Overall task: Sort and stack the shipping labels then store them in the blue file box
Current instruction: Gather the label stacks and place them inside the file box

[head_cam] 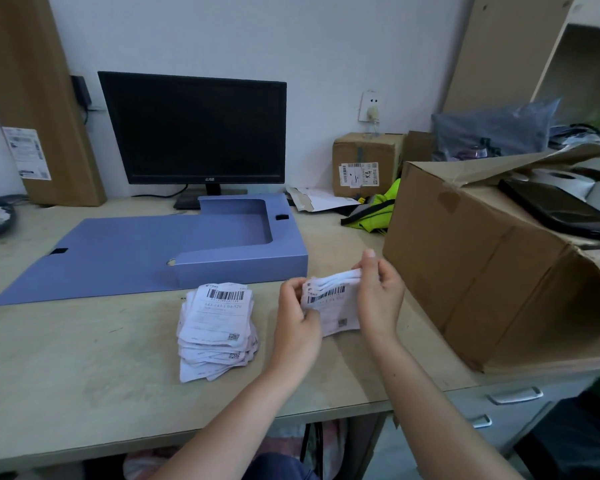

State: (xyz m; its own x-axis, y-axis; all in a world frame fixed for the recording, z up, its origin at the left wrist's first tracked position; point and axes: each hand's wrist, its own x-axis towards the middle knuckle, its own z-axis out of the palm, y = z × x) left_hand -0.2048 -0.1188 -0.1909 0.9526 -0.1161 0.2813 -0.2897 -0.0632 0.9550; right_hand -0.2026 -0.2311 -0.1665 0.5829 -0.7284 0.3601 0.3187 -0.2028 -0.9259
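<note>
In the head view, left hand (297,317) and right hand (378,299) pinched a thin label bundle (329,303) at centre frame, right of the stacked labels (217,327), below the open blue file box (222,244). The paper looked light, floppy and slippery, probably best gripped by its edges.

A single wide-angle camera sits on the person's head, looking forward and down across the desk (84,375) toward the back wall. The open blue file box (187,251) lies slightly left of and above frame centre. The camera stands on the near side of the box and close to it: both forearms enter from the bottom edge, and the left hand (298,317) and right hand (378,299) show just nearer than the box's front right corner. Beyond the box a monitor (194,129) faces the lens. Right of the box a cardboard carton (465,265) fills the frame's side, and edges there bow with the lens.
</note>
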